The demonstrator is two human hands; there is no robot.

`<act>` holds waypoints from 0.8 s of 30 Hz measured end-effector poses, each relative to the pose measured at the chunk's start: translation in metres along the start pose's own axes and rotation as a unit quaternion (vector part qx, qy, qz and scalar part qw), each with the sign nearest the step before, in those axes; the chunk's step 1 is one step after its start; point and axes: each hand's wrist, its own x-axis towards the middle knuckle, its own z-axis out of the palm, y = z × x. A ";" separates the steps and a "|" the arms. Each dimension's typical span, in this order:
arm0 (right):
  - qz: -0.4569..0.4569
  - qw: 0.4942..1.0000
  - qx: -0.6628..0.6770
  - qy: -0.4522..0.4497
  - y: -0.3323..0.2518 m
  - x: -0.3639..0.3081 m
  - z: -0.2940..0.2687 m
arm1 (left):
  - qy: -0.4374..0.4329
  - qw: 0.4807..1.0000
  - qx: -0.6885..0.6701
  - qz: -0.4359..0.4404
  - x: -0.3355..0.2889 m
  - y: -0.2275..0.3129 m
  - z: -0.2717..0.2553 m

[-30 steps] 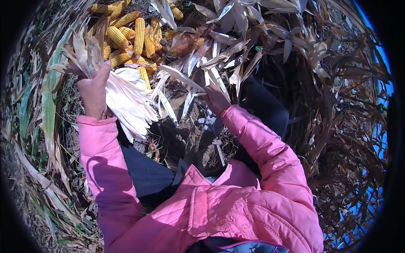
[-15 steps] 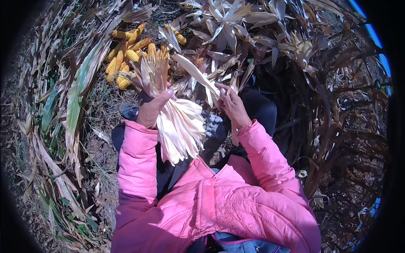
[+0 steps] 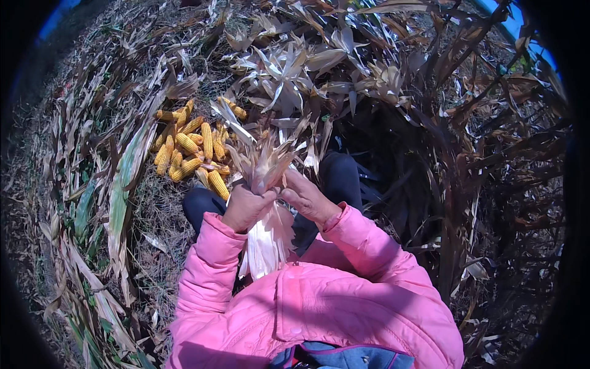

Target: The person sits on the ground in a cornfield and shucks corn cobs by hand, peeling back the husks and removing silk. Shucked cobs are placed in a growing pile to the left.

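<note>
A bundle of dry corn husks [image 3: 268,246] hangs in front of my chest, its pale, broad ends pointing down and its brownish tips fanning upward. My left hand [image 3: 244,208] is closed round the middle of it. Against the other side of the same bundle, my right hand [image 3: 309,198] is closed, its thumb near my left thumb and its fingertips partly hidden by the husks. Just beyond my left hand lies a pile of bare yellow corn cobs [image 3: 187,142], with one cob [image 3: 217,184] close to my knuckles.
Loose pale husks [image 3: 286,77] lie scattered beyond the bundle. Dry stalks and leaves [image 3: 126,178], some still green, are heaped on the left. A darker mass of dry stalks [image 3: 455,184] stands along the right. My knees [image 3: 340,175] flank the bundle.
My right hand has moved left from a separate husk strip to the bundle, and both hands now meet there. The bundle has come upright and nearer my chest. The view has tilted up.
</note>
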 end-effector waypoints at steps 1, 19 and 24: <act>0.072 0.997 -0.010 -0.001 -0.011 -0.007 -0.002 | -0.039 0.993 0.111 -0.027 -0.001 0.000 0.003; 0.141 0.934 0.306 0.115 -0.027 -0.035 -0.004 | -0.178 0.977 0.035 -0.114 -0.017 0.011 0.040; 0.108 0.939 0.306 0.119 -0.026 -0.044 -0.008 | -0.218 0.961 0.001 -0.172 -0.032 0.024 0.049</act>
